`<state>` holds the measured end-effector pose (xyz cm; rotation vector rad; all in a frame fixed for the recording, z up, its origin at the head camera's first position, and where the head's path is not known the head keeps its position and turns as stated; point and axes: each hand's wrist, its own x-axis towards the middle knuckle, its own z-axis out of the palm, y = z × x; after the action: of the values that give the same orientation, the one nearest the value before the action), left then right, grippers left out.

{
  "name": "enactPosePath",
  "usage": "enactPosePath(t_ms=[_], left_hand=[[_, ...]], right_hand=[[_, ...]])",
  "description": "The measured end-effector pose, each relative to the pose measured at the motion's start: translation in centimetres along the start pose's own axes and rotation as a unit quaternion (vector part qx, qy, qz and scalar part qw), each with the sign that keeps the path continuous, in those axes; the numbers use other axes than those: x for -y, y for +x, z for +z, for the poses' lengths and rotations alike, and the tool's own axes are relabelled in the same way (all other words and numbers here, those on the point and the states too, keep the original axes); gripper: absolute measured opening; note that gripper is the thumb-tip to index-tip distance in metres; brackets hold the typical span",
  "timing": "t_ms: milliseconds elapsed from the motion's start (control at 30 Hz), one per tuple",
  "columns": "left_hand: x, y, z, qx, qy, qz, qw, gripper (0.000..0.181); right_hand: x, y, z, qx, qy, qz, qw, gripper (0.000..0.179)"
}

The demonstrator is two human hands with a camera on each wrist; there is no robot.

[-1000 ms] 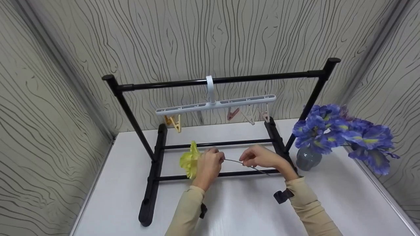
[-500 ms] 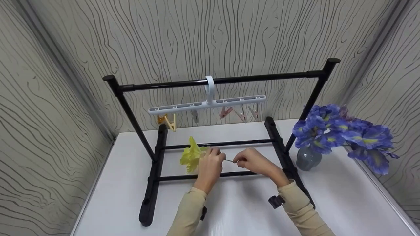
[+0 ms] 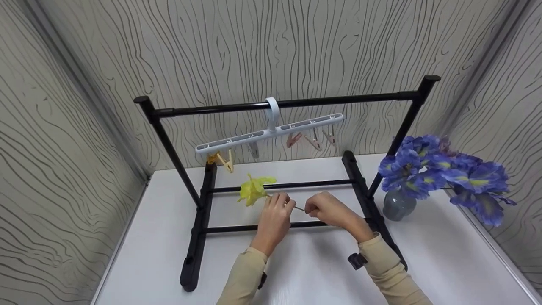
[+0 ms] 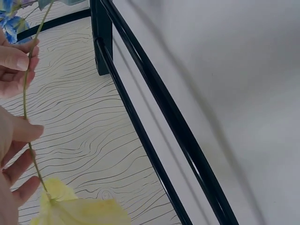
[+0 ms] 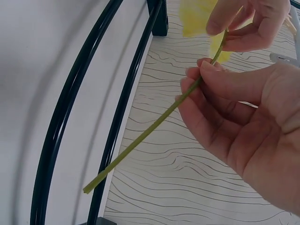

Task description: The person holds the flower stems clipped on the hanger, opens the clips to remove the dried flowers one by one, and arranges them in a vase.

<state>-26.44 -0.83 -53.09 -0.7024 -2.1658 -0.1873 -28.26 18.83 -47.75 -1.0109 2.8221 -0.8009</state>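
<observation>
A yellow artificial flower (image 3: 253, 190) on a thin green stem (image 5: 140, 137) is held in the air between both hands. My left hand (image 3: 275, 216) pinches the stem just below the bloom, thumb and fingers on either side of it. Farther along the same stem, my right hand (image 3: 332, 209) pinches it between thumb and fingertips. Past the right hand the stem's cut end sticks out free in the right wrist view. In the left wrist view the petals (image 4: 84, 211) hang below the left fingers.
A black rack (image 3: 338, 101) stands over the white table (image 3: 139, 254). From its top bar hangs a pale blue hanger (image 3: 271, 134) with several coloured clips, above and behind the hands. At right, a grey-blue vase (image 3: 399, 205) holds blue-purple flowers (image 3: 444, 169).
The bloom has turned and risen slightly, its petals now facing more to the back. The right hand has slid left along the stem toward the left hand. The hanger has swung and tilted.
</observation>
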Motion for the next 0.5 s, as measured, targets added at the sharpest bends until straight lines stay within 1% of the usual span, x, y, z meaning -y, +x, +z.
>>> enactPosePath(t_ms=[167, 233, 333, 400, 500], left_hand=[[-0.3, -0.8, 0.1, -0.016, -0.031, 0.050, 0.9982, 0.028], [-0.3, -1.1, 0.3, -0.020, -0.040, 0.060, 0.9972, 0.026], [-0.2, -1.4, 0.5, -0.017, -0.050, 0.058, 0.9969, 0.020], [-0.1, -1.5, 0.6, -0.016, -0.057, 0.049, 0.9970, 0.018], [0.1, -1.7, 0.6, -0.015, -0.062, 0.031, 0.9974, 0.021]], right_hand=[[-0.5, -0.3, 0.0, -0.016, -0.036, -0.007, 0.9992, 0.014], [-0.7, -0.5, -0.2, -0.025, -0.049, -0.013, 0.9984, 0.013], [-1.1, -0.8, -0.4, -0.044, -0.056, -0.016, 0.9973, 0.011], [-1.4, -1.2, -0.7, -0.058, -0.056, -0.018, 0.9966, 0.012], [-1.8, -1.6, -1.1, -0.077, -0.051, -0.018, 0.9956, 0.014]])
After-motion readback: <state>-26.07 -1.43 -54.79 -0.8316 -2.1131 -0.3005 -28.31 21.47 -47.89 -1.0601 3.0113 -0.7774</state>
